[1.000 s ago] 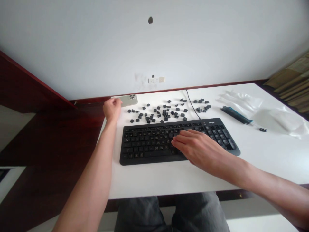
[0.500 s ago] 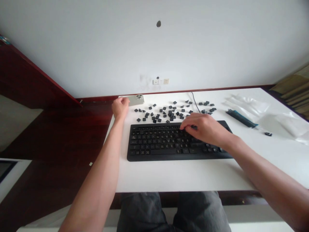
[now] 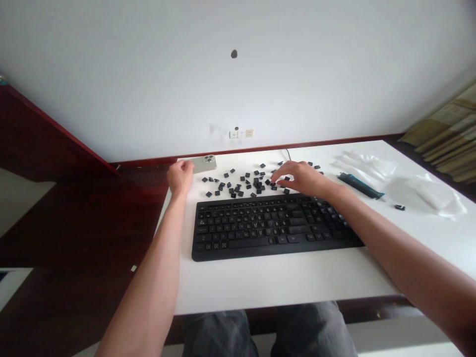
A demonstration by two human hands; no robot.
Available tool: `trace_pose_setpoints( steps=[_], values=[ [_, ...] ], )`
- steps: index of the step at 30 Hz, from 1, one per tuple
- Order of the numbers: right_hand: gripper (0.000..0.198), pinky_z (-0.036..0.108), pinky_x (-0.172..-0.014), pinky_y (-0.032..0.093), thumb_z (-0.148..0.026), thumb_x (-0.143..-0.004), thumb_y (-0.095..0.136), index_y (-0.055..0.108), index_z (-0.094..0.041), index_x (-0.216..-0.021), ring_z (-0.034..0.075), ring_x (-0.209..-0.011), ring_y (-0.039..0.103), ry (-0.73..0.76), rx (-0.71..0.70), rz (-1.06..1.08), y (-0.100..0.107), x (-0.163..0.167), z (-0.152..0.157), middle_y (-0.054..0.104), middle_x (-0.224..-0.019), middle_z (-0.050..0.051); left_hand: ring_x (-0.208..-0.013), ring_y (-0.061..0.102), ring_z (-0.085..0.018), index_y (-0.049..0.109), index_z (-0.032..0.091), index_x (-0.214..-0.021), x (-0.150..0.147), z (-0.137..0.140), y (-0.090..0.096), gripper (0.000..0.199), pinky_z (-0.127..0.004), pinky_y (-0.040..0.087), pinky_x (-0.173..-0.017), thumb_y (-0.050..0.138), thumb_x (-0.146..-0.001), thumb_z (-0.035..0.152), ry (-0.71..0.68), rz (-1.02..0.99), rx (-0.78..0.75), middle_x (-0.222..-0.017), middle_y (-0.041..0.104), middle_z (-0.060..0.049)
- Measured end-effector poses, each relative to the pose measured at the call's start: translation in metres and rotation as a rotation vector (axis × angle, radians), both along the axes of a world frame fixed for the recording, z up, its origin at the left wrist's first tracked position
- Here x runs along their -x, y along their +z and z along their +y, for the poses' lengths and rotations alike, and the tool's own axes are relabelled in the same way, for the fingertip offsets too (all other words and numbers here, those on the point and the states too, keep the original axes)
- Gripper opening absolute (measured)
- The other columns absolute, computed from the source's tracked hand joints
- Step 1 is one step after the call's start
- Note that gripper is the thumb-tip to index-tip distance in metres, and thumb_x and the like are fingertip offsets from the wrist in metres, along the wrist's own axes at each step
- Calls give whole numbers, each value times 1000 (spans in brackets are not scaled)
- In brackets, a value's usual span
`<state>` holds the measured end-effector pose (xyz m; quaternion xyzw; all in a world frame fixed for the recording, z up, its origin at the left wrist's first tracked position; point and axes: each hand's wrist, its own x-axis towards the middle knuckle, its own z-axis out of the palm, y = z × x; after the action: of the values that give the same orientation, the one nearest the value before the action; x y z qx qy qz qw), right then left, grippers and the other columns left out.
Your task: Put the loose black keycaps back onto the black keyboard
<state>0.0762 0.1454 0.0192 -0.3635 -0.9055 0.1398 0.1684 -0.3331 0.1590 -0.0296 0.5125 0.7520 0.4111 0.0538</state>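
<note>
Keycaps (image 3: pixel 256 184) lie loose on the surface (image 3: pixel 260 282) just behind the keyboard (image 3: pixel 245 244). The right hand (image 3: pixel 300 178) is bent among them, where a sideways brush could scatter them. The left hand (image 3: pixel 180 176) curls at the phone (image 3: pixel 204 165), behind the keyboard's left end; a nudge could send the phone over the edge. At this distance I cannot tell whether either grip is apart or pinching.
</note>
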Motion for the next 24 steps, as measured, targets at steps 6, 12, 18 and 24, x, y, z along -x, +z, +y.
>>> trace_pose_setpoints(
  steps=[6, 12, 18, 24],
  values=[
    [21, 43, -97, 58, -24, -95, 65, 83, -26, -105, 26, -106, 76, -27, 29, 10, -3, -2, -3, 83, -113, 5, -90, 74, -27, 80, 22, -84, -2, -1, 2, 32, -31, 45, -75, 53, -88, 37, 1, 3, 4, -89, 81, -9],
    [20, 41, -95, 58, -31, -95, 64, 82, -24, -101, 25, -106, 76, -22, 92, 27, -4, 1, -3, 83, -112, 6, -88, 73, -26, 80, 22, -84, -2, -1, 2, 32, -31, 45, -74, 53, -87, 37, 1, 2, -2, -88, 81, -9],
    [19, 41, -93, 56, -31, -94, 62, 79, -23, -94, 25, -101, 75, -2, 89, 19, -4, 3, -2, 82, -105, 7, -92, 74, -27, 80, 22, -84, -2, -1, 2, 31, -31, 45, -74, 53, -88, 36, -1, 14, 6, -90, 81, -9],
    [18, 39, -88, 56, -33, -91, 68, 77, -24, -105, 25, -101, 75, -92, 68, 10, 11, 0, -16, 81, -109, 6, -91, 74, -27, 80, 22, -85, -3, -1, 3, 30, -31, 46, -74, 54, -89, 37, 11, 12, 14, -89, 81, -9]
  ],
)
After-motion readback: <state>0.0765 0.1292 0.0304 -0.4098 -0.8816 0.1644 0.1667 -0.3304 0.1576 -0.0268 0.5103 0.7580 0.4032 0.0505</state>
